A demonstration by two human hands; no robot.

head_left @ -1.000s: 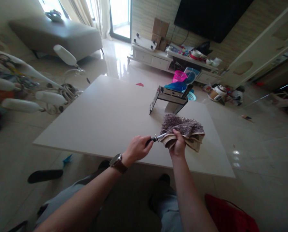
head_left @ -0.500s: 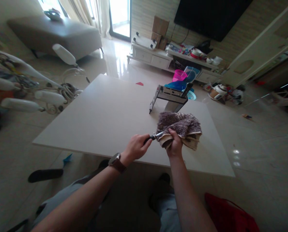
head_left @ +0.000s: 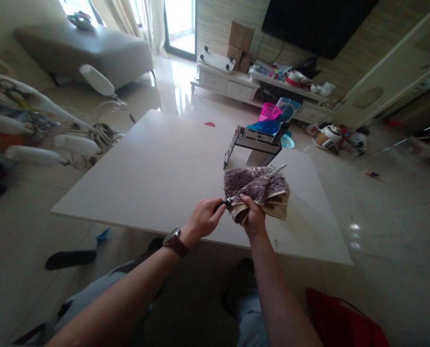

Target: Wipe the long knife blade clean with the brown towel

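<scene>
My left hand [head_left: 204, 218], with a watch on its wrist, is closed round the black handle [head_left: 222, 205] of a tool with a narrow silver shaft. I cannot tell whether it is a knife or a sharpening steel. A folded brown and beige towel [head_left: 254, 185] is gripped in my right hand [head_left: 254, 217], its thumb on top. The towel covers most of the shaft, and the silver tip [head_left: 280, 168] sticks out at the far right. Just beyond the towel, a silver and black knife stand [head_left: 257, 140] is on the white table [head_left: 138, 173], with a black handle [head_left: 281, 131] upright in it.
A red piece [head_left: 209, 124] lies near the table's far edge. Behind the table are a pink basket [head_left: 269, 112] and a cluttered white cabinet [head_left: 222, 84]. White lamp-like parts [head_left: 96, 79] with cables stand at the left. A red bag [head_left: 341, 318] is on the floor at lower right.
The towel and my right hand have moved left along the shaft towards the handle. The silver tip now shows beyond the towel. My left hand has hardly moved.
</scene>
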